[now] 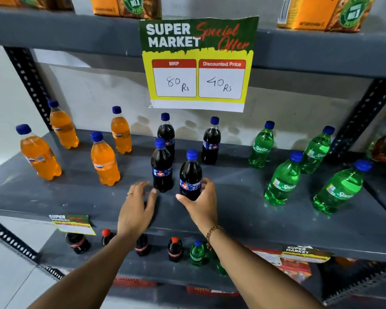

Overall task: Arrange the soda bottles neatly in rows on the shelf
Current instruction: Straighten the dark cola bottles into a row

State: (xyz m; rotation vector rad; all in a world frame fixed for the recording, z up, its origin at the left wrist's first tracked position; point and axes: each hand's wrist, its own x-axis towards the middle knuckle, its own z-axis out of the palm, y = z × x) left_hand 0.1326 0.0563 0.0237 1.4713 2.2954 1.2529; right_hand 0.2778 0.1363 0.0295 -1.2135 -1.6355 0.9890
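Observation:
Soda bottles with blue caps stand on a grey metal shelf [76, 197]. Several orange bottles [104, 161] are at the left, several dark cola bottles in the middle, several green Sprite bottles [282, 181] at the right. My right hand [201, 201] grips the front cola bottle [190, 172] around its lower half. My left hand [137, 208] is flat and open just left of a second front cola bottle [162, 168], thumb near its base. Two more cola bottles [211, 143] stand behind.
A yellow and green price sign [197, 63] hangs from the shelf above, over the cola bottles. Orange cartons [321, 12] sit on the upper shelf. The lower shelf holds red-capped cola bottles [174, 248] and a green bottle [196, 253]. Perforated uprights [363, 114] frame the sides.

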